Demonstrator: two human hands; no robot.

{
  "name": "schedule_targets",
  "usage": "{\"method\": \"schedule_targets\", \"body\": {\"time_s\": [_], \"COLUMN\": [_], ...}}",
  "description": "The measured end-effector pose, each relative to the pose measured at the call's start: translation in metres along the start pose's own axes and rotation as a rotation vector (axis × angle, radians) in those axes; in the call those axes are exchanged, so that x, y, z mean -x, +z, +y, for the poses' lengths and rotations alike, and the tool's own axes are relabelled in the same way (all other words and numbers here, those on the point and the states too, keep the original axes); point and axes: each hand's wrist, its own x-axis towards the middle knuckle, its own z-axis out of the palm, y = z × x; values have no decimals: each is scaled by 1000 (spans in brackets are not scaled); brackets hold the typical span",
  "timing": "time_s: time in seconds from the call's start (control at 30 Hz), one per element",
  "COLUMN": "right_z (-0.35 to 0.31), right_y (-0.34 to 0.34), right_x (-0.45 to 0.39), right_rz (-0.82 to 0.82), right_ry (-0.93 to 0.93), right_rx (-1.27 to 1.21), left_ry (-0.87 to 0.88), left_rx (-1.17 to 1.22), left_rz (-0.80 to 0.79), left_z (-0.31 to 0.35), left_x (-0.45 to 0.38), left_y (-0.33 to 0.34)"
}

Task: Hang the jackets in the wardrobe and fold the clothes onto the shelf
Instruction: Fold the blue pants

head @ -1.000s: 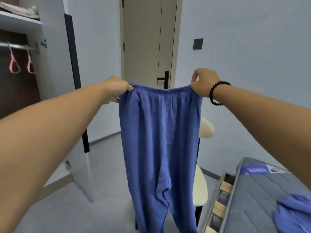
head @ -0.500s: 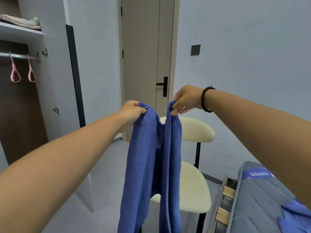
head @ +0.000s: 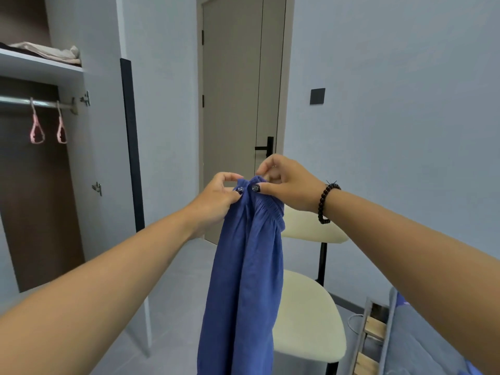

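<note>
A pair of blue trousers [head: 243,280] hangs straight down in front of me, folded lengthwise with its two waistband ends brought together. My left hand [head: 216,198] pinches one waistband end and my right hand [head: 284,182], with a dark bead bracelet on the wrist, pinches the other; the two hands almost touch. The open wardrobe [head: 35,185] is at the left, with a shelf [head: 40,67] bearing folded light cloth [head: 51,51] and a metal rail [head: 35,102] under it.
Two pink hangers [head: 36,125] hang on the rail. A cream chair [head: 305,315] stands right behind the trousers. A closed door [head: 238,104] is straight ahead. The grey mattress [head: 414,345] on a wooden slat frame lies at the lower right.
My hands came together and dropped lower, so the trousers went from spread wide at the waistband to folded in half lengthwise. The view tilted down a little.
</note>
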Motion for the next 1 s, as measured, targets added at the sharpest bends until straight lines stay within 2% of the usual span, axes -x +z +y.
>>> {"method": "schedule_targets", "body": {"time_s": [0.23,0.47,0.57,0.67,0.77,0.83,0.9,1.0], "right_z": [-2,0,3,7,12,15,20,26], "right_y": [6,-2,-5,-7,-7,-7,-7,-2], "right_x": [3,5,6,10,17,26,35,46], "right_rz": [9,18,65,146,244,289,254,139], "right_ry": [-19,146,166,185,186,117,49,-16], "right_rx": [-62,-437,-510,-479,-466,-361,-270,-82], "left_ry": [31,123,167,208,234,227,195,150], "left_rx": [80,37,2,-11,-30,11,92,201], "left_rz": [-54,-72,-82,-58,48,145,215,226], "left_z": [-3,11,15,21,25,28,30,32], "left_x": [17,24,23,22,18,14,9,2], "left_y": [6,12,19,26,33,37,39,42]}}
